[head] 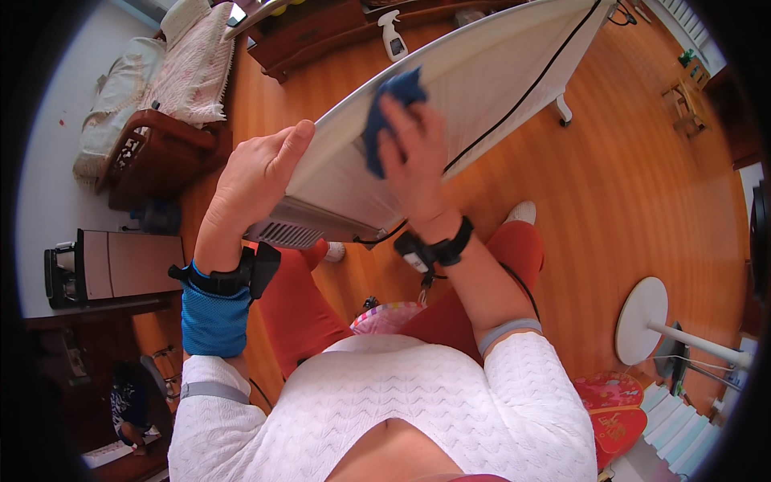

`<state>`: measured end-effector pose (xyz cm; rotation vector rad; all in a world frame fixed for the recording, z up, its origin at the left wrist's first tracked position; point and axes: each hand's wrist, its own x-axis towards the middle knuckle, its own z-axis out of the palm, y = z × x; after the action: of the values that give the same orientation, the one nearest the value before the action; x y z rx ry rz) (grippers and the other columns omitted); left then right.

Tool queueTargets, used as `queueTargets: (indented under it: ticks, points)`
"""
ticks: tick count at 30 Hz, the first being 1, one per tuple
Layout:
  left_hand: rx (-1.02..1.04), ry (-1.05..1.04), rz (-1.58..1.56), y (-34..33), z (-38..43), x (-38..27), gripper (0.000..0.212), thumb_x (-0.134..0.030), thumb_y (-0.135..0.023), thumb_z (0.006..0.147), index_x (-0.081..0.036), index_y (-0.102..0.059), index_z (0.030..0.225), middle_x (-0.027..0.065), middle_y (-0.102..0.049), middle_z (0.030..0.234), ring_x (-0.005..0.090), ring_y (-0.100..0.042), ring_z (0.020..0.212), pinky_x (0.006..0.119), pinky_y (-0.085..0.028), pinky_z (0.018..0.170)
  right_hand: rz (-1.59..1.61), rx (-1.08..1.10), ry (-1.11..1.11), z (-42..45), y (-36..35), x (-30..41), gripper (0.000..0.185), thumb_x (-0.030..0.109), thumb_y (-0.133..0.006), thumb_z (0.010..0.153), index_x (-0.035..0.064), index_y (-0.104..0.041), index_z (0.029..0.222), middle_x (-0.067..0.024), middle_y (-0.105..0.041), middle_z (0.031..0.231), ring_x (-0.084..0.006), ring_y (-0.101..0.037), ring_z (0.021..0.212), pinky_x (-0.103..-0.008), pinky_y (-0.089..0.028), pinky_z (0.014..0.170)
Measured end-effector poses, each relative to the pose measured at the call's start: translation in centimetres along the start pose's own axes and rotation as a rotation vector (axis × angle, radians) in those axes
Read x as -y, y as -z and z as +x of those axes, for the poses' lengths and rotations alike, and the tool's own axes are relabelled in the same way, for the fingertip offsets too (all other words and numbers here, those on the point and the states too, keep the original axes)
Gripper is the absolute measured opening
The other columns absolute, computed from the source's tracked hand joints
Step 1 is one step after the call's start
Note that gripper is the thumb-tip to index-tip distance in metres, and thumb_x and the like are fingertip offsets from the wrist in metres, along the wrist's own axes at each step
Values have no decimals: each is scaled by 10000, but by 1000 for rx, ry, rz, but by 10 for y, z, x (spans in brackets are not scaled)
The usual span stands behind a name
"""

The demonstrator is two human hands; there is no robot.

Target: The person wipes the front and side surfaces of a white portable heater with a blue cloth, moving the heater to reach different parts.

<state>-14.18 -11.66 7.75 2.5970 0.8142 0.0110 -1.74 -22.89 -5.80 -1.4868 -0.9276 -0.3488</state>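
Observation:
A tall white panel appliance (476, 72) with a rounded rim stands on a wheeled foot before me, tilted across the view. My left hand (262, 165) grips its near edge, thumb up along the rim, the other fingers hidden behind it. With my right hand (415, 156) I press a dark blue cloth (385, 114) against the panel's pale face; the hand is slightly blurred. A black cable (518, 105) runs along the panel. At its near lower end is a grey vented part (292, 232).
A white spray bottle (393, 37) stands beyond the panel. Far left are a wooden sofa (162, 150) with covers and a pinkish cabinet (126, 265). At right are a small wooden chair (683, 99), a round white stand base (643, 320) and red cushions (614, 422).

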Motion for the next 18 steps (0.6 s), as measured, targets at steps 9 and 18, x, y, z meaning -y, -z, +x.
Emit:
queueTargets:
  ticks: [9,18]
  points:
    - [-31,14,70,0,0,0,685,-594,-222,904,-34,-610,974,252,-592,822,443,-538,857,448,-417,763,239,474,135,-63,-28,4,424,25,-576,776,92,-546,1195,-142,-504,1027,-309,-503,893,-350,-436,777]
    - [-20,-5,86,1,-1,-3,635,-572,-247,910,-32,-583,907,245,-568,759,439,-534,805,448,-410,713,-30,-96,-47,-35,-17,-9,423,-34,-585,789,46,-540,1202,-171,-491,1034,-306,-502,906,-342,-433,785]
